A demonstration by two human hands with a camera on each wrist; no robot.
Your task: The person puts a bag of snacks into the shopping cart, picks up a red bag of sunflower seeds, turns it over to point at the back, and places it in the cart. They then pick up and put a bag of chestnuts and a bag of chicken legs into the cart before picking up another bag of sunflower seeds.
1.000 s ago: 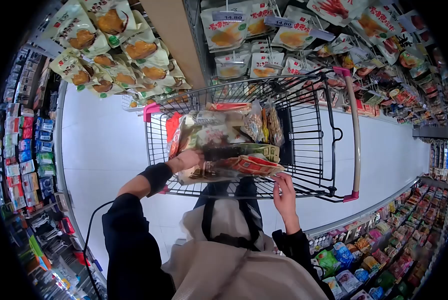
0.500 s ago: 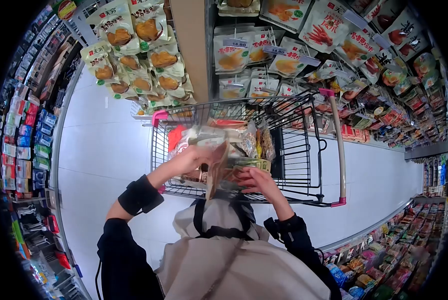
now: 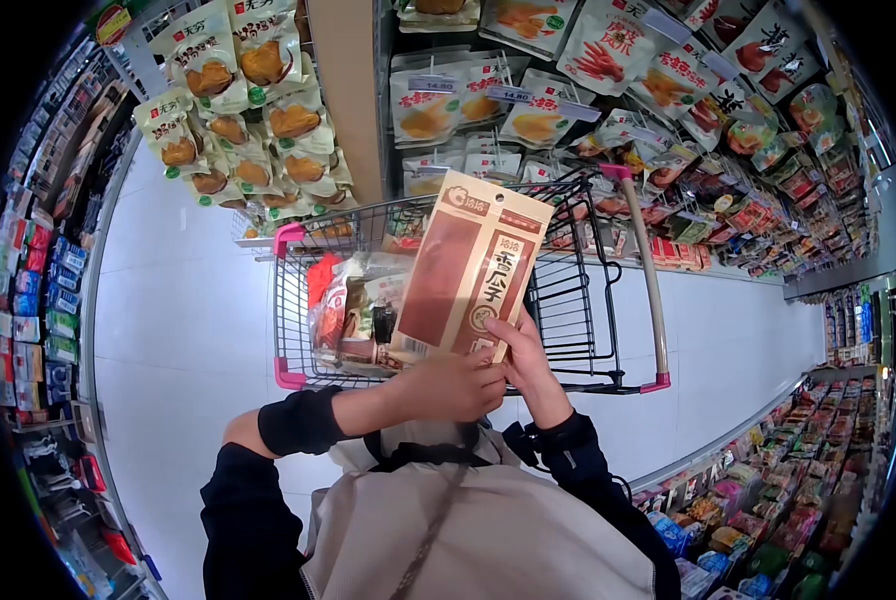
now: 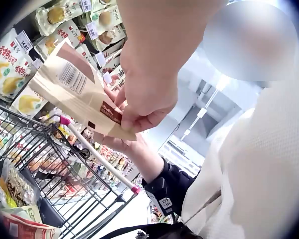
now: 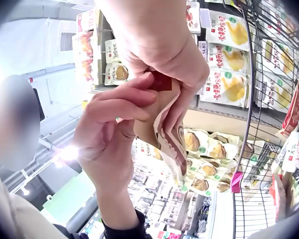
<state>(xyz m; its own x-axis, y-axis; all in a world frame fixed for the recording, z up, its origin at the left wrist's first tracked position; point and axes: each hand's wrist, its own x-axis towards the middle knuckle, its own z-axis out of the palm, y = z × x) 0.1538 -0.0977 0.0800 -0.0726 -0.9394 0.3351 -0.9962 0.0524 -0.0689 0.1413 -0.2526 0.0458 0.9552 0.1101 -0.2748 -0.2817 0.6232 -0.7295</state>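
Note:
A beige and brown bag of sunflower seeds [image 3: 473,270] is held up above the shopping cart, its printed front facing the head camera. My right hand [image 3: 533,365] grips its lower right edge, thumb on the front. At the bottom edge, my left hand [image 3: 453,387] holds the bag with curled fingers. In the left wrist view, the left hand [image 4: 149,102] pinches a corner of the bag near its barcode side [image 4: 72,87]. From the right wrist, the bag [image 5: 172,144] appears edge-on between the right hand [image 5: 162,50] and left hand [image 5: 109,119].
The wire shopping cart [image 3: 578,345] stands in front of me, with several food packets [image 3: 353,310] at its left end. Hanging snack bags [image 3: 233,120] fill the rack beyond it. Shelves of packaged goods [image 3: 758,500] line the right side, and another shelf [image 3: 43,290] runs along the left.
My left hand has lifted the bag out of the cart and turned its front toward me. My right hand has moved from the cart's near rim to grip the bag too.

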